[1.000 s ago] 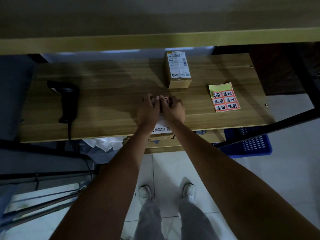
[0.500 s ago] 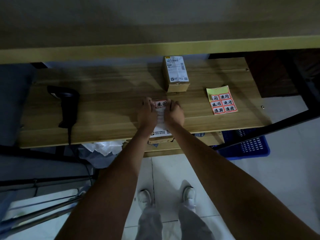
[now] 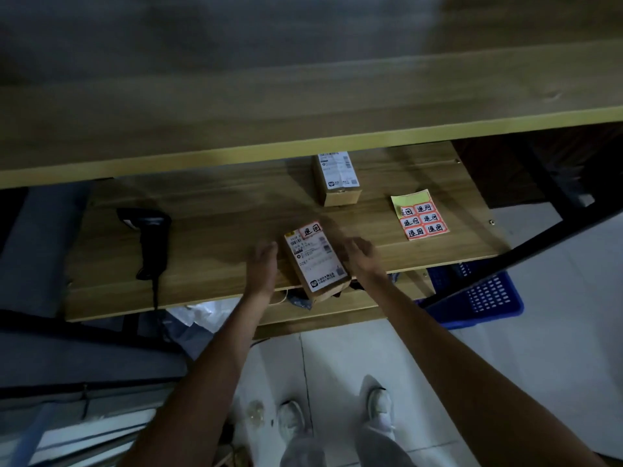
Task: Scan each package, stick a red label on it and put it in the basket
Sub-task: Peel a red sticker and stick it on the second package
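Left hand (image 3: 263, 264) just beside the left edge of the package (image 3: 315, 261), fingers straight and loose, gripping nothing; whether the fingertips touch the cardboard, impossible to tell. Right hand (image 3: 359, 256) just off the package's right side, blurred, fingers spread and relaxed, holding nothing so far as the smear allows. Package flat on the bench (image 3: 215, 230), near the front edge, tilted a little, its near end overhanging the edge. White shipping slip across the top, print too small and dim to read. Red label (image 3: 310, 229) stuck at the far corner of the package, two black characters on it.

Second package (image 3: 338, 178) farther back on the bench, its far end tucked under the upper shelf (image 3: 303, 129) and partly cut from sight. Label sheet (image 3: 420, 215) to the right, yellow backing bare at the top, six red labels in two columns below, the top-left one partly lifted or folded. Scanner (image 3: 147, 237) lying at the left on the bench, dark against dark, cord trailing off the front edge. Blue basket (image 3: 488, 294) on the floor at the right, below the bench, mostly hidden behind the bench and a black frame bar; contents out of sight. White plastic and dim clutter under the bench, hard to identify. Forearms, trouser legs and two pale shoes at the bottom.
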Tool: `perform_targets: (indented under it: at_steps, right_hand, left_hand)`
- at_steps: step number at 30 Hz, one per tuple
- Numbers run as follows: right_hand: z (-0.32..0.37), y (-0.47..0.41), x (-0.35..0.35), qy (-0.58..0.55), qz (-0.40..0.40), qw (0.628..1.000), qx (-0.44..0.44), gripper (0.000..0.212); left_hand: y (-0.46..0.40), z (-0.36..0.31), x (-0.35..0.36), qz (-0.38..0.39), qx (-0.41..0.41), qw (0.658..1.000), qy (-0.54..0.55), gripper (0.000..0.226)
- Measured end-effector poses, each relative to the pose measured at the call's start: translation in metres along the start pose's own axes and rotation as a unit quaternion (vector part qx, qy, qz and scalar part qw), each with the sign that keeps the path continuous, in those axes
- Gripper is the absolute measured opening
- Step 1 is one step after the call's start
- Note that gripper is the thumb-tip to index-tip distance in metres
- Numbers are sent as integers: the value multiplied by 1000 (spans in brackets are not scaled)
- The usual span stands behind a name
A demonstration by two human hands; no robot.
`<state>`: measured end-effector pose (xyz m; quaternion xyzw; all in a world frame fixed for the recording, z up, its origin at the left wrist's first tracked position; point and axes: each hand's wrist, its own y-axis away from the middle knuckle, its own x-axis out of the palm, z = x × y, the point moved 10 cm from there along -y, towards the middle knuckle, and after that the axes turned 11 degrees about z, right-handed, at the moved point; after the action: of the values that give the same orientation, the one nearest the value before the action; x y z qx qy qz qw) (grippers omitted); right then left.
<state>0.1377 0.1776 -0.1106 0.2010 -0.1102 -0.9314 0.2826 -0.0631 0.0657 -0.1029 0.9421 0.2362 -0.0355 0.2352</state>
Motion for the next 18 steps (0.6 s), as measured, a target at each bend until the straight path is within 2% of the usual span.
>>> perform_targets:
  at_steps: [3, 6, 9, 13, 18]
  right_hand:
    - [-5, 27, 17, -57, 56, 997, -15, 22]
    - [0, 33, 30, -54, 51, 997, 1, 11]
    - [-5, 36, 31, -92, 25, 995, 24, 18]
    - [-23, 42, 23, -165, -12, 984, 61, 40]
    - [-26, 59, -18, -257, -53, 964, 50, 42]
  left_hand:
    - [25, 10, 29, 59, 0, 998, 9, 24]
    - [24, 19, 49, 82, -12, 995, 47, 35]
    - [20, 24, 59, 99, -46, 992, 58, 46]
    - [17, 27, 75, 169, -85, 974, 123, 62]
    - [26, 5, 110, 199, -83, 967, 138, 77]
